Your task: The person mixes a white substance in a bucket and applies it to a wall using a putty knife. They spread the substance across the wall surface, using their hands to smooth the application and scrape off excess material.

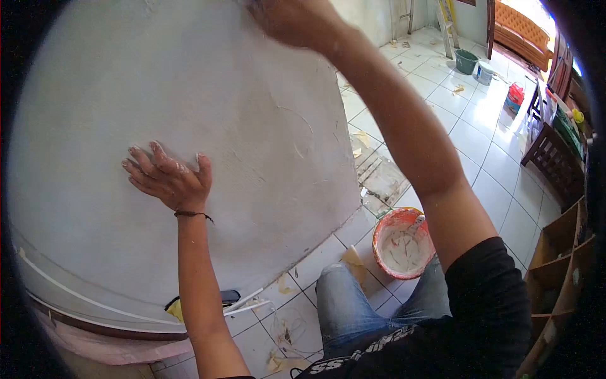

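My left hand (pixel 169 178) lies against the pale wall (pixel 252 183), fingers spread and tips smeared with white paste. A dark cord bracelet (pixel 192 214) circles that wrist. At the top edge, my right hand (pixel 278 18) is raised close to the wall; its fingers are dark, cut off and blurred, so what it may hold cannot be made out. Thin ridges and smoothed streaks mark the wall's surface. An orange bucket (pixel 404 243) of white paste stands on the floor by my knees, a paste-coated tool handle (pixel 416 223) leaning inside it.
White floor tiles (pixel 476 136) carry peeled scraps. A ladder (pixel 447 28), a green bucket (pixel 466 62), a white pail (pixel 485 72) and a red container (pixel 515 95) stand further back. Wooden shelving (pixel 555 271) is at right. White cable trunking (pixel 95 294) runs along the lower left.
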The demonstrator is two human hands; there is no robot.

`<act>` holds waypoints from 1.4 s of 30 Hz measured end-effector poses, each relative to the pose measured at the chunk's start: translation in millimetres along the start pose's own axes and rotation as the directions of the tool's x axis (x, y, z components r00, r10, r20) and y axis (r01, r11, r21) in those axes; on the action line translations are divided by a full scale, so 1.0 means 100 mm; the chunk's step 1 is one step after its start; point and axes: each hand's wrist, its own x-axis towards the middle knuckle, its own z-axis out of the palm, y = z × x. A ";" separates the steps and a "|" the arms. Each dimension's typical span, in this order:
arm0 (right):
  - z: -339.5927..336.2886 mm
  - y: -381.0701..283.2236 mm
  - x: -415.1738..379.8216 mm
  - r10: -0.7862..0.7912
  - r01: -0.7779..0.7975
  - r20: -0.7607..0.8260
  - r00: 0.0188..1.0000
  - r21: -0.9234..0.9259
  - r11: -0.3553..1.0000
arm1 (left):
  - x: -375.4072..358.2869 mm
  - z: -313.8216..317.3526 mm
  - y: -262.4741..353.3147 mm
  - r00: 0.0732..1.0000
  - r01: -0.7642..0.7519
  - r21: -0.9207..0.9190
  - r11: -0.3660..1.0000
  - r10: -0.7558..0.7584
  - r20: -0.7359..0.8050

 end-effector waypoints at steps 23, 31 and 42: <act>0.28 -1.79 -3.48 0.153 -0.293 0.346 0.926 0.398 0.869 | 0.03 -0.02 -0.02 0.995 -0.074 0.053 0.996 0.078 -0.068; 0.26 -0.52 -0.79 0.024 -0.011 -0.086 0.996 0.142 0.990 | 0.01 0.02 -0.07 0.991 -0.097 0.067 0.993 0.102 -0.085; 0.48 -1.65 -2.61 -0.157 0.061 0.314 0.937 0.294 0.954 | 0.03 0.02 -0.05 0.987 -0.106 0.063 0.992 0.112 -0.111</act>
